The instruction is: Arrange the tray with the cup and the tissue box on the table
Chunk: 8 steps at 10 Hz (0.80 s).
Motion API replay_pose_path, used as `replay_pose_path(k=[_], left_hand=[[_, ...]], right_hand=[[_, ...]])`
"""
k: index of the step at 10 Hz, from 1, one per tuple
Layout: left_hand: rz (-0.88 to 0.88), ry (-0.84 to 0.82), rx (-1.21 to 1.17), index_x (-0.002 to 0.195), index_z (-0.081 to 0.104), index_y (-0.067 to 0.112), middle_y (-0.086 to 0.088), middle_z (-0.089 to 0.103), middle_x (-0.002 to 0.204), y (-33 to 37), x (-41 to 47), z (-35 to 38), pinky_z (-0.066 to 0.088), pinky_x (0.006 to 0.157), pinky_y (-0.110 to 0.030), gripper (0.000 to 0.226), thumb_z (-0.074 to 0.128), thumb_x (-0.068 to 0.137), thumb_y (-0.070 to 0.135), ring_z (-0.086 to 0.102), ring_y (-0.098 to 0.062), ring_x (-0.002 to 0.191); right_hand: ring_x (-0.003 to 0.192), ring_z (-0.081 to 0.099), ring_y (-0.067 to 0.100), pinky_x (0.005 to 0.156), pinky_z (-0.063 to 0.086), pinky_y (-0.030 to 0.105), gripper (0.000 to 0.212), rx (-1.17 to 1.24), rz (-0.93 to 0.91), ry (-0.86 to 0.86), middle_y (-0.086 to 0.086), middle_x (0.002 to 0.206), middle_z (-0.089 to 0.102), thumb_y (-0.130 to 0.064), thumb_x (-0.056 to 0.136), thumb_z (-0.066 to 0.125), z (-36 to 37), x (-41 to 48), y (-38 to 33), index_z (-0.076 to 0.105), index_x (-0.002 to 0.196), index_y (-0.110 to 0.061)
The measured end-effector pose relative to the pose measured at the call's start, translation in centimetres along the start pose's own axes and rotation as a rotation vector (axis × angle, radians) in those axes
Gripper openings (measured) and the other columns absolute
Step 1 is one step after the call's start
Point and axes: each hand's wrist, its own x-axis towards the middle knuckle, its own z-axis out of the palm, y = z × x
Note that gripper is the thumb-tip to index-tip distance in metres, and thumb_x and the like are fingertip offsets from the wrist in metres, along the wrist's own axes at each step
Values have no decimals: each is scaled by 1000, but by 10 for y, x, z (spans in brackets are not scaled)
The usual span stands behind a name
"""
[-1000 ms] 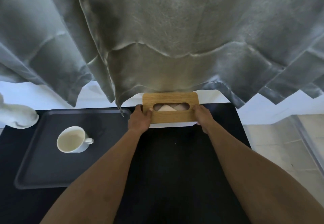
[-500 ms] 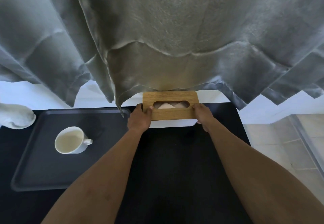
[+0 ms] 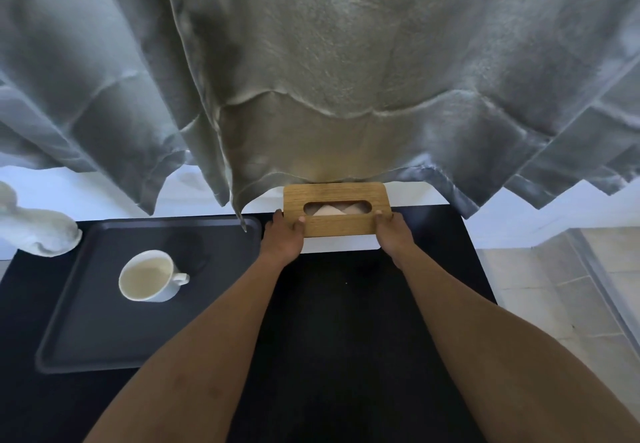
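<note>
A tissue box (image 3: 337,226) with a wooden lid and white sides stands at the far edge of the black table (image 3: 346,321), a tissue showing in its oval slot. My left hand (image 3: 282,238) grips its left end and my right hand (image 3: 393,231) grips its right end. To the left lies a dark grey tray (image 3: 104,338) on the table. A white cup (image 3: 149,276) stands on the tray, handle pointing right.
A grey curtain (image 3: 329,79) hangs over the table's far edge, touching the box's back and the tray's far corner. A white figurine (image 3: 34,231) stands at the far left. Tiled floor (image 3: 554,286) lies to the right of the table.
Both hands stay on the tissue box, which has hardly moved. The view has shifted slightly, so the tray and cup sit a little further right in the picture.
</note>
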Motion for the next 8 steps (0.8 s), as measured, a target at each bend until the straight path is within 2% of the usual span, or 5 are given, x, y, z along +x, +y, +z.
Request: replay_pose_path(k=[3,4,6,7,8], left_hand=[[44,8,-4,147,26,9,-18,48,141,9,-32,-23,40,100,-43,62,42,97,41,48,-37,126],[54,4,-16,147,26,11,-18,50,141,14,-46,-31,39,100,-41,62,42,96,42,48,-36,126],[121,43,42,145,34,13,-15,52,140,18,-74,-47,38,102,-40,56,41,97,40,48,-34,127],[183,90,204,140,42,17,-12,55,137,15,-93,-59,40,102,-46,52,39,96,43,50,-33,125],[231,164,376,131,52,20,-10,57,133,10,-107,-73,40,98,-49,46,38,95,44,52,-32,122]], right_hand=[[101,49,28,81,37,35,61,60,-14,18,17,135,48,-33,98,40,-19,-39,-17,21,147,-1],[105,51,31,80,38,35,54,4,-68,12,19,136,47,-31,99,39,-27,-61,-25,29,143,-2],[91,51,26,77,40,35,42,-86,-158,-37,16,119,59,-35,97,36,-27,-93,-41,55,121,-7],[88,51,26,77,40,34,38,-156,-241,-50,19,113,61,-29,98,33,-21,-107,-48,61,107,-4],[94,54,28,83,41,37,41,-209,-307,-49,21,115,62,-25,100,31,-16,-125,-55,63,111,-2]])
